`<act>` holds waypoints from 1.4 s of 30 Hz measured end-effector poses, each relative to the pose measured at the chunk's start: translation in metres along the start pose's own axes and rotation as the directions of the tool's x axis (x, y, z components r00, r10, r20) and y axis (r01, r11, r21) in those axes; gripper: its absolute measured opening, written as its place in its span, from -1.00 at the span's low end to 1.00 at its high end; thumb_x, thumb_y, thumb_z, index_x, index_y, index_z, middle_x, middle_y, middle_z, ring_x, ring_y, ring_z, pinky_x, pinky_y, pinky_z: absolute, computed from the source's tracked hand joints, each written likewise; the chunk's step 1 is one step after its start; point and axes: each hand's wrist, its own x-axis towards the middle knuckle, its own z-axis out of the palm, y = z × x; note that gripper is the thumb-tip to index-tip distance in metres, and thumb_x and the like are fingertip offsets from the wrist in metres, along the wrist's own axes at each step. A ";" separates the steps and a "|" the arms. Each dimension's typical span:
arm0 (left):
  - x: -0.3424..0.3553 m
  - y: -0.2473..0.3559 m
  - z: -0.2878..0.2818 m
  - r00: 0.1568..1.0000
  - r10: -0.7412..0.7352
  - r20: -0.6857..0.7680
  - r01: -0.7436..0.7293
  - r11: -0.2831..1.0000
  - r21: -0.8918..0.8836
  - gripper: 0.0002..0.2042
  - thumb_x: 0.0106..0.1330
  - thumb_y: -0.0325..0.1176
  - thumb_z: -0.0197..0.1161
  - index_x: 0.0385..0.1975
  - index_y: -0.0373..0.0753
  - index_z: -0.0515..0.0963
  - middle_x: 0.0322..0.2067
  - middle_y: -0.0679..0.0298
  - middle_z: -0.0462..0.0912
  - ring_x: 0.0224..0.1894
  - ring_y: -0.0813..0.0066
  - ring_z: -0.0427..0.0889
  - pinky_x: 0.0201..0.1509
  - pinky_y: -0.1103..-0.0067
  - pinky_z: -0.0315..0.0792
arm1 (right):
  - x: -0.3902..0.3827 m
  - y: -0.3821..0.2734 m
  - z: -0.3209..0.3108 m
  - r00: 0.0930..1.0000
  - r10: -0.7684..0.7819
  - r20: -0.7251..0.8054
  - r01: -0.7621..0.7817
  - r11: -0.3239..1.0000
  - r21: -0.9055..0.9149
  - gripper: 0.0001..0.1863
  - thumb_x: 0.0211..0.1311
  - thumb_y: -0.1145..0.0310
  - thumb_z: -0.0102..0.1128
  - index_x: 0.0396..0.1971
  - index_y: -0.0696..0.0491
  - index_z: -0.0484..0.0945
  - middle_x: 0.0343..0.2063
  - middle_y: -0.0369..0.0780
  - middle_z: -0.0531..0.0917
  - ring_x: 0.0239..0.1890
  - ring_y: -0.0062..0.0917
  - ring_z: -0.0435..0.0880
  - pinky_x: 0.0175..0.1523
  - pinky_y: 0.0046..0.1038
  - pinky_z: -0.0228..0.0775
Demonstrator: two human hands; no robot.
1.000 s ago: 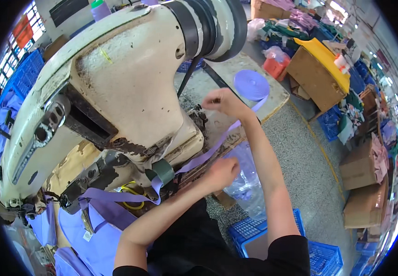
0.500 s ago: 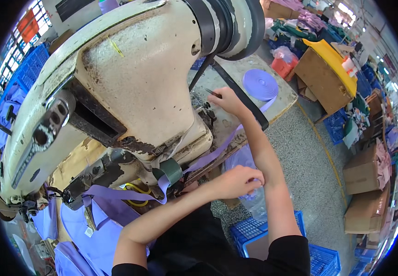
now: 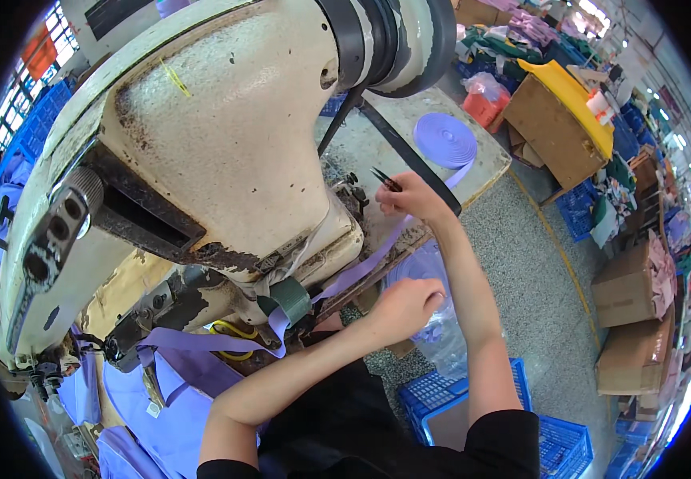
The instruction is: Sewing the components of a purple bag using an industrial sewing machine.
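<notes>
My right hand (image 3: pixel 415 198) is closed around a small dark two-pronged tool (image 3: pixel 385 180), its thin tips pointing up and left. It is beside the metal fittings at the back of a worn cream sewing machine (image 3: pixel 234 128). Nearer to me, my left hand (image 3: pixel 404 311) is closed, fingers curled in; whatever it may hold is hidden. A roll of purple tape (image 3: pixel 445 140) lies flat on the machine table (image 3: pixel 493 164). From it a purple strip runs behind my right hand, past a green curved piece (image 3: pixel 290 300), to the purple fabric (image 3: pixel 174 399) at left.
A black belt (image 3: pixel 409 152) slants down beside my right hand. Yellow-handled scissors (image 3: pixel 234 329) lie under the machine arm. Below my hands are a clear plastic bag (image 3: pixel 448 355) and blue crates (image 3: pixel 561 451). Cardboard boxes (image 3: pixel 625 287) stand on the right.
My right hand has moved right and slightly toward me, with the tool's tips now pointing more upward. My left hand has moved a little to the left. The whole view has shifted slightly.
</notes>
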 end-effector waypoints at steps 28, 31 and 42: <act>0.011 -0.016 -0.024 0.923 -0.384 0.003 0.296 0.707 -0.642 -0.80 0.40 -0.39 0.02 -0.10 -0.33 0.48 -0.45 0.19 0.61 -0.54 0.51 0.56 -0.50 0.65 0.38 | 0.063 -0.011 -0.008 0.912 -0.386 0.136 0.408 0.827 -0.387 -0.83 0.14 0.42 0.18 -0.54 0.20 0.47 -0.61 -0.34 0.45 -0.53 -0.61 0.29 -0.35 -0.56 0.24; 0.013 -0.019 -0.024 0.920 -0.392 -0.003 0.284 0.670 -0.686 -0.79 0.41 -0.39 0.02 -0.08 -0.34 0.47 -0.44 0.19 0.61 -0.53 0.50 0.57 -0.48 0.66 0.39 | 0.061 -0.014 -0.007 0.912 -0.404 0.073 0.407 0.864 -0.298 -0.83 0.12 0.42 0.18 -0.55 0.19 0.46 -0.63 -0.35 0.43 -0.54 -0.61 0.28 -0.36 -0.56 0.22; 0.033 -0.017 -0.025 0.892 -0.449 -0.049 0.163 0.420 -0.893 -0.81 0.44 -0.40 0.02 -0.06 -0.31 0.44 -0.34 0.18 0.61 -0.42 0.50 0.61 -0.36 0.68 0.42 | 0.074 -0.003 -0.017 0.903 -0.355 0.241 0.425 0.820 -0.384 -0.84 0.11 0.43 0.16 -0.57 0.18 0.46 -0.66 -0.36 0.42 -0.55 -0.63 0.25 -0.39 -0.58 0.20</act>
